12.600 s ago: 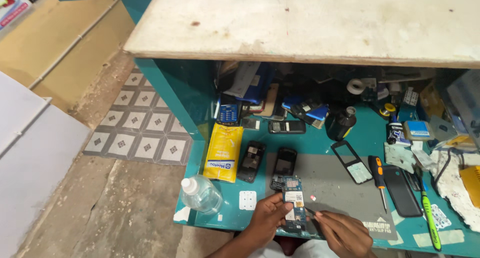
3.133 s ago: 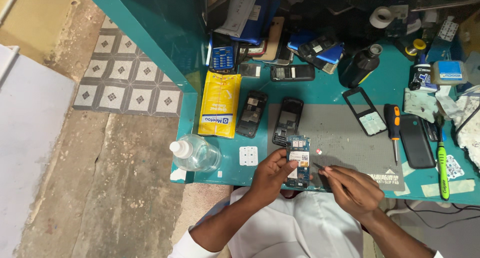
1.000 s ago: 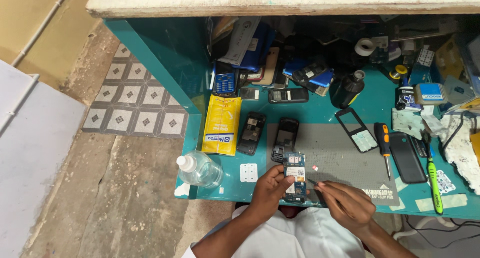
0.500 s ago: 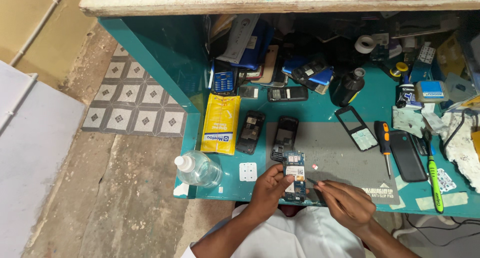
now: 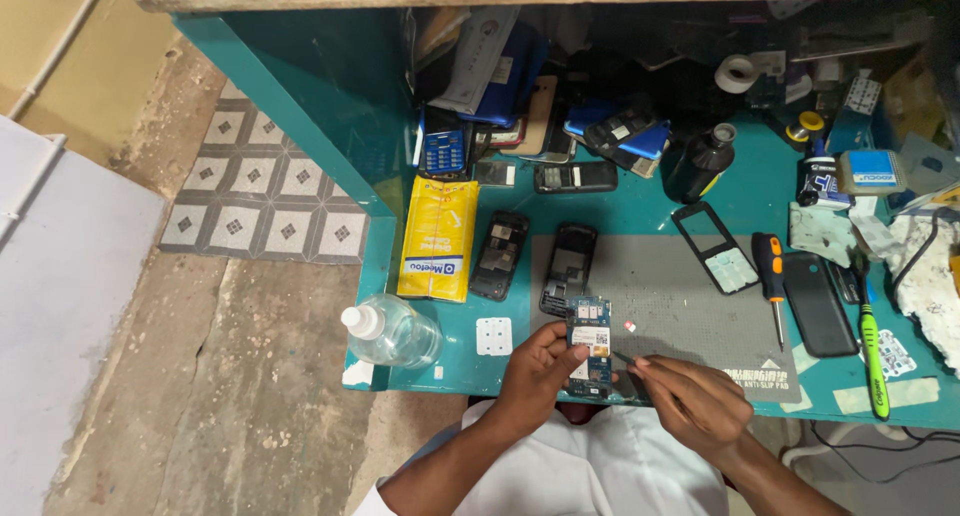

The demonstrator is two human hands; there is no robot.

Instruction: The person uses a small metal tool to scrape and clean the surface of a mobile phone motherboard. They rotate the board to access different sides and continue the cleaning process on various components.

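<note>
Two bare hands meet at the near edge of a teal workbench [image 5: 640,211]. Left hand [image 5: 537,368]: fingers curled around the left edge of a small blue circuit board [image 5: 589,344], which it grips and keeps tilted up above the grey work mat [image 5: 670,306]. Right hand [image 5: 692,401]: fingers pinched closed on a thin dark tool [image 5: 623,357], whose tip touches the board's right edge; the kind of tool is too small to tell.

Just beyond the left hand lie two opened black phone bodies [image 5: 568,268], side by side, one on the mat and one beside it. To the left of that hand are a white keypad piece [image 5: 494,336] and a clear plastic bottle [image 5: 391,330] on its side; beyond these lies a yellow packet [image 5: 438,238]. Beyond and to the right of the right hand lie a black phone frame [image 5: 712,247], an orange-handled screwdriver [image 5: 771,272], a black phone [image 5: 817,304] and a green toothbrush [image 5: 872,361]. Far behind both hands, under the shelf, stand a dark bottle [image 5: 706,162] and a heap of phones.
</note>
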